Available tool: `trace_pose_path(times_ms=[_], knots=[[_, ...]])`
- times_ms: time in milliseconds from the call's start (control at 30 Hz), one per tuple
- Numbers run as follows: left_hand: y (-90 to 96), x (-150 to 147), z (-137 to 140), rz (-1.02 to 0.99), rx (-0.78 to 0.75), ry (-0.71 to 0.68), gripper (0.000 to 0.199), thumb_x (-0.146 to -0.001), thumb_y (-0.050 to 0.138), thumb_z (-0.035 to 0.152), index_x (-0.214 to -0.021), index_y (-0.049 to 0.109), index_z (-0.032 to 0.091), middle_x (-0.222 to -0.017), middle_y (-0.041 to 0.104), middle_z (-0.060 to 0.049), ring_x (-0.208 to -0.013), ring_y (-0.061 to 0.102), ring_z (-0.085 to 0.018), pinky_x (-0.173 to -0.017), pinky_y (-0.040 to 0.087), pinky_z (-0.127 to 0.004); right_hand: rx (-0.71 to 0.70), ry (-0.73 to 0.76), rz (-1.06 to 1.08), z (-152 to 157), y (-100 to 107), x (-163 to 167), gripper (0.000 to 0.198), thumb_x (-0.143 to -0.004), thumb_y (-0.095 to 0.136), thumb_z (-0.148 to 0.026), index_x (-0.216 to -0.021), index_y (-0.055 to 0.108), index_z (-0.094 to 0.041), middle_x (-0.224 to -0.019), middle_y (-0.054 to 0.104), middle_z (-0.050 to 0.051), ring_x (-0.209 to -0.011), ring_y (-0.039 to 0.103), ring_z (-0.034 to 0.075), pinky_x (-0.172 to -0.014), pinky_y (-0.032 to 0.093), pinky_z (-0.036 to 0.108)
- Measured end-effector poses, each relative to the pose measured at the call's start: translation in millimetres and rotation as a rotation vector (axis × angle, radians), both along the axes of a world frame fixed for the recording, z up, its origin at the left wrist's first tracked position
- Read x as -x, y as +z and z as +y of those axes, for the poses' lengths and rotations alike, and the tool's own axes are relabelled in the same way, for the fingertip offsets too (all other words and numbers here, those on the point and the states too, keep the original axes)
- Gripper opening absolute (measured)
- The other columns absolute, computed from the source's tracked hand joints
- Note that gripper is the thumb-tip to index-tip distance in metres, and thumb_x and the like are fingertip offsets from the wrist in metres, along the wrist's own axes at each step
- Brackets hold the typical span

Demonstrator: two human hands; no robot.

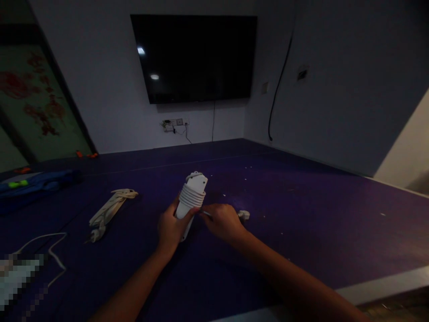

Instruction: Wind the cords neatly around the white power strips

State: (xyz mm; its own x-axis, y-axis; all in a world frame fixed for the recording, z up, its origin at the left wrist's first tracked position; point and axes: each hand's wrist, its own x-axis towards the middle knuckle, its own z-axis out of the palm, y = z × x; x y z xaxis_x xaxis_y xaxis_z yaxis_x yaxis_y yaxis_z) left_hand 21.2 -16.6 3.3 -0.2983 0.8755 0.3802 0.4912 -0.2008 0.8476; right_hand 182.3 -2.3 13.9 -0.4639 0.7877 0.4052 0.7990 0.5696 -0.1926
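A white power strip [197,182] is tilted up in front of me, its back side showing, with its own cord [191,197] wound round it in several turns. My left hand [170,226] is closed round the strip, thumb pressed across its face below the turns. Close at its right, my right hand [223,220] pinches the loose part of the cord. A white plug [244,215] shows just past the right hand, low over the purple surface; whether it touches the surface I cannot tell.
Another power strip [109,212], wrapped in its cord, lies at left on the purple surface [318,214]. Blue cloth [50,181] is farther left, and a thin white cable [55,250] lies near the left edge. A television [201,58] hangs above wall sockets [176,123].
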Motion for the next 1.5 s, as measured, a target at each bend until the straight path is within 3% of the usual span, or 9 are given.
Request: trace_pose_path(times_ms=[133, 333, 467, 800, 933, 1133, 1233, 1500], knots=[[1.5, 5.9, 1.3, 0.371, 0.107, 0.149, 0.083, -0.058, 0.065, 0.065, -0.13, 0.05, 0.026, -0.081, 0.07, -0.015, -0.081, 0.063, -0.034, -0.07, 0.04, -0.035, 0.094, -0.053, -0.104, 6.4, -4.1, -3.6, 0.016, -0.08, 0.055, -0.027, -0.082, 0.069, -0.02, -0.081, 0.071, 0.007, -0.074, 0.066, 0.021, -0.059, 0.04, 0.025], [2.6, 10.3, 8.9, 0.506, 0.142, 0.187, 0.083, -0.057, 0.061, 0.07, -0.127, 0.053, 0.025, -0.078, 0.069, -0.016, -0.081, 0.063, -0.034, -0.071, 0.04, -0.036, 0.089, -0.078, -0.239, 10.7, -8.2, -7.3, 0.016, -0.078, 0.054, -0.02, -0.079, 0.07, -0.017, -0.078, 0.071, 0.011, -0.071, 0.067, 0.023, -0.057, 0.041, 0.026], [0.7, 14.8, 13.3, 0.572, 0.139, 0.197, 0.079, -0.06, 0.056, 0.072, -0.123, 0.057, 0.023, -0.08, 0.068, -0.018, -0.08, 0.063, -0.035, -0.07, 0.04, -0.036, 0.045, -0.006, -0.289, 6.8, -6.4, -2.0, 0.019, -0.08, 0.05, -0.017, -0.081, 0.068, -0.016, -0.08, 0.071, 0.011, -0.07, 0.067, 0.022, -0.055, 0.041, 0.024], [-3.4, 10.4, 10.2, 0.6, 0.113, 0.031, 0.066, -0.07, 0.054, 0.063, -0.123, 0.056, 0.022, -0.081, 0.065, -0.015, -0.077, 0.061, -0.03, -0.07, 0.039, -0.032, -0.095, 0.154, -0.269, 9.5, -5.6, -1.2, 0.021, -0.086, 0.045, -0.014, -0.094, 0.064, -0.015, -0.096, 0.067, 0.011, -0.083, 0.062, 0.02, -0.064, 0.043, 0.025], [-5.9, 7.8, 7.7, 0.658, 0.053, -0.041, 0.061, -0.081, 0.041, 0.058, -0.129, 0.051, 0.021, -0.076, 0.064, -0.014, -0.071, 0.061, -0.028, -0.067, 0.039, -0.031, -0.104, 0.164, -0.222, 7.6, -1.1, -4.6, 0.02, -0.089, 0.043, -0.018, -0.094, 0.063, -0.015, -0.093, 0.066, 0.009, -0.083, 0.06, 0.02, -0.068, 0.042, 0.027], [-8.7, 7.1, 9.4, 1.018, 0.088, -0.153, 0.089, -0.071, 0.043, 0.072, -0.138, 0.036, 0.013, -0.095, 0.066, -0.018, -0.084, 0.063, -0.03, -0.072, 0.043, -0.034, -0.136, 0.136, -0.185, 5.5, 3.1, -7.9, 0.016, -0.087, 0.051, -0.021, -0.097, 0.062, -0.017, -0.092, 0.065, 0.006, -0.082, 0.06, 0.019, -0.067, 0.039, 0.027], [-3.9, 5.3, 9.8, 1.202, 0.146, -0.194, 0.084, -0.074, 0.043, 0.069, -0.139, 0.034, 0.016, -0.104, 0.065, -0.016, -0.09, 0.063, -0.029, -0.076, 0.044, -0.035, -0.168, 0.158, -0.178, 8.1, 2.7, -11.0, 0.016, -0.086, 0.054, -0.026, -0.097, 0.062, -0.018, -0.094, 0.065, 0.006, -0.08, 0.059, 0.019, -0.067, 0.038, 0.028], [5.2, 4.3, 3.2, 1.251, 0.118, -0.197, 0.08, -0.073, 0.038, 0.074, -0.128, 0.046, 0.016, -0.096, 0.068, -0.014, -0.084, 0.065, -0.027, -0.07, 0.046, -0.034, -0.352, 0.254, -0.084, 19.3, 5.9, -24.4, 0.017, -0.078, 0.066, -0.031, -0.091, 0.065, -0.019, -0.091, 0.066, 0.005, -0.089, 0.053, 0.022, -0.076, 0.032, 0.034]])
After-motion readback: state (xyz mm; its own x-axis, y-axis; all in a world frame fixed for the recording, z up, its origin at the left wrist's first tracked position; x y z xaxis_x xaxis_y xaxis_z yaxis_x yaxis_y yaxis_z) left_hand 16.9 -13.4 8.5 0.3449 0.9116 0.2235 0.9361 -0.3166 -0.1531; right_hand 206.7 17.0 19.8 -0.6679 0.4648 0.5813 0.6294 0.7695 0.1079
